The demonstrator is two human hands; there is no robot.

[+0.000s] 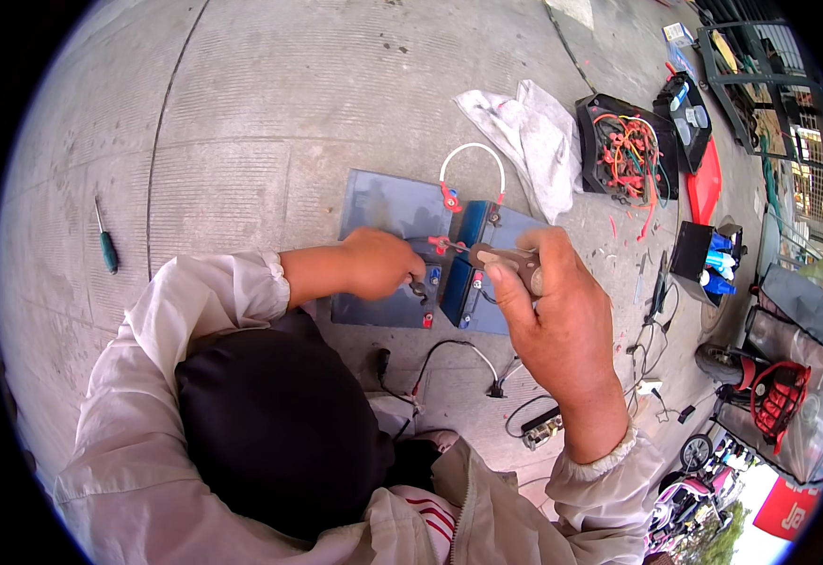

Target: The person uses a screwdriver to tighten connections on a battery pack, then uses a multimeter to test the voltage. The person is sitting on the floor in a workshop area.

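Observation:
Grey batteries with blue sides lie on the floor ahead of me, a left battery (388,198) and a right battery (523,229). My right hand (567,315) grips a brown-handled screwdriver (504,261). Its thin shaft points left to a red-sleeved terminal (440,244) between the batteries. My left hand (380,264) rests over the left battery, fingers closed round a short black cable (419,288); its far end is partly hidden. A white cable (474,147) with red ends arches across the batteries' far side. Blue and red terminals show along the near edges.
A white cloth (529,141) lies beyond the batteries. Right of it stand a black box (626,151) of tangled wires and a black bin (703,264) with blue bottles. A green-handled screwdriver (107,250) lies far left. Cables and a connector (495,388) lie near me.

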